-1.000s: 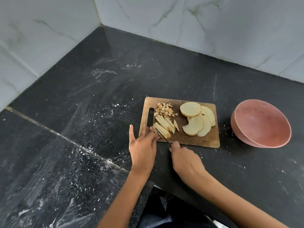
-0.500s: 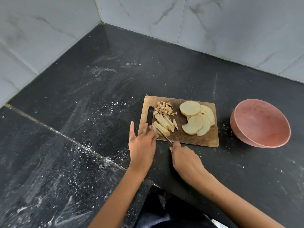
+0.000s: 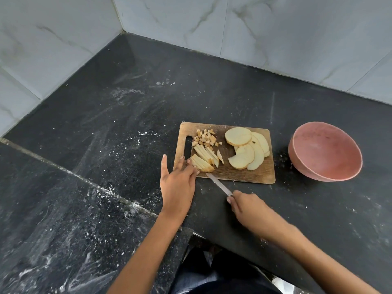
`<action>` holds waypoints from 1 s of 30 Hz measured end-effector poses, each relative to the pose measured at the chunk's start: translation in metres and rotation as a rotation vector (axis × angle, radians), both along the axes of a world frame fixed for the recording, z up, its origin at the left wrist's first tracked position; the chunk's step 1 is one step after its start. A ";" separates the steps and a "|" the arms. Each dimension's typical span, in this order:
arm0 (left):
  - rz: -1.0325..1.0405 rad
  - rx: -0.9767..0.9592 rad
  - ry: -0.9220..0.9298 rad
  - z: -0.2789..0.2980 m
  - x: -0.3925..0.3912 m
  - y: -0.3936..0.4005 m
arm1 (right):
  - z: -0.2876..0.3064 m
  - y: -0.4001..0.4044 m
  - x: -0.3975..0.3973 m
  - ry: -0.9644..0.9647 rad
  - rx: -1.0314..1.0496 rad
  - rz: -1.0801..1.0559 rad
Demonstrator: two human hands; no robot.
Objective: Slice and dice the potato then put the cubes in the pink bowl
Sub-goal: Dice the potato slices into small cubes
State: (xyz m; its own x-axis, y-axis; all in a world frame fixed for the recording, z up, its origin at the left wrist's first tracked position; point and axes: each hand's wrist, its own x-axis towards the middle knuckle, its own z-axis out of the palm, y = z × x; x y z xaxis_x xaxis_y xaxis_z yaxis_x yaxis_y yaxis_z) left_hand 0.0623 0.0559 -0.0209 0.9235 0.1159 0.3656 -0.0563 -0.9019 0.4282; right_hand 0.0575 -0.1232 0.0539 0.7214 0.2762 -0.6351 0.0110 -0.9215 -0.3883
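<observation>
Since the knife [image 3: 219, 185] has withdrawn from the potato sticks [image 3: 204, 158], right hand [image 3: 246, 206] grasping it, left hand [image 3: 179, 181] pressing flat, dicing pauses.

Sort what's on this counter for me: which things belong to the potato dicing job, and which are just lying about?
In the job:
potato sticks, steadied by the left hand
knife, held by the right hand
diced cubes
potato slices, not yet cut into sticks
wooden cutting board
pink bowl, nothing in it

Lying about:
white powdery smears on the black counter
</observation>
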 end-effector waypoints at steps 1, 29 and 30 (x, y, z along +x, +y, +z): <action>-0.008 -0.005 -0.005 0.000 -0.001 0.001 | 0.003 -0.005 0.005 0.041 0.068 -0.023; -0.980 0.526 0.152 0.024 0.078 0.060 | -0.015 -0.017 0.017 -0.285 0.306 -0.309; -0.990 0.487 0.179 0.025 0.080 0.060 | -0.016 -0.016 0.018 -0.288 0.306 -0.313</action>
State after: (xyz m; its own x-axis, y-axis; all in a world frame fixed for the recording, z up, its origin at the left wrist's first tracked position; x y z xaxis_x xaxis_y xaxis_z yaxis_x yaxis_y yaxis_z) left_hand 0.1420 0.1164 0.0041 0.5730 -0.8192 0.0240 -0.8156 -0.5670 0.1154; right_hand 0.0750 -0.1393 0.0374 0.9326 0.1610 -0.3229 -0.1010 -0.7427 -0.6620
